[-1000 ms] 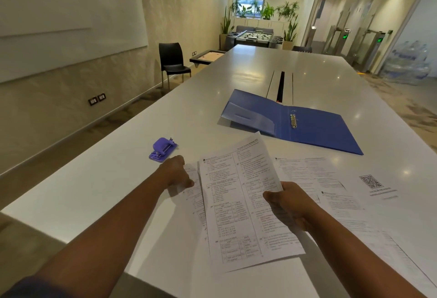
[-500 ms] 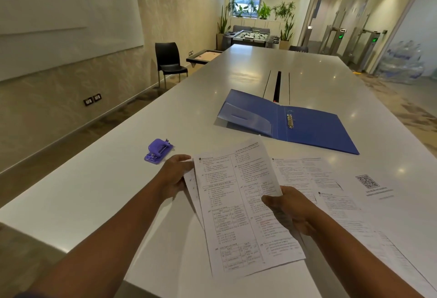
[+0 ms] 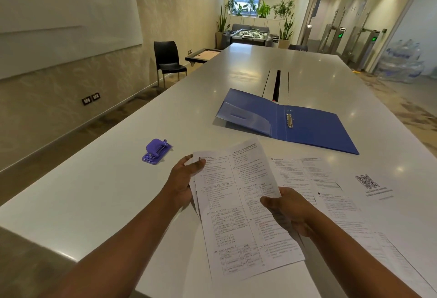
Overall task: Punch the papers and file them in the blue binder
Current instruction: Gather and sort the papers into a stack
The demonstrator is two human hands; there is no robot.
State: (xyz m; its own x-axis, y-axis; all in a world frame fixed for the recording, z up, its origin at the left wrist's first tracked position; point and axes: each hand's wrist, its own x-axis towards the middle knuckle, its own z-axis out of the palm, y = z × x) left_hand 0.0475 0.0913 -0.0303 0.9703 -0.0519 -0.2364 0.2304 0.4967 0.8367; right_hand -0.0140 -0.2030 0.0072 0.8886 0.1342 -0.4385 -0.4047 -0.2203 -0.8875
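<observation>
I hold a small stack of printed papers (image 3: 236, 215) above the near part of the white table (image 3: 106, 179). My left hand (image 3: 183, 181) grips the stack's upper left edge, thumb on top. My right hand (image 3: 287, 210) holds its right edge, thumb over the print. The blue binder (image 3: 314, 127) lies open and flat beyond the papers, its metal rings (image 3: 289, 120) showing at the spine. A purple hole punch (image 3: 156, 151) sits on the table to the left of my left hand.
More printed sheets (image 3: 331, 193), one with a QR code (image 3: 367, 181), lie spread on the table to the right. A cable slot (image 3: 276, 85) runs along the table's middle behind the binder. A black chair (image 3: 168, 61) stands by the left wall.
The stack has lifted and tilted a little, and my left hand has shifted up onto its top left corner. The punch and the binder have not moved.
</observation>
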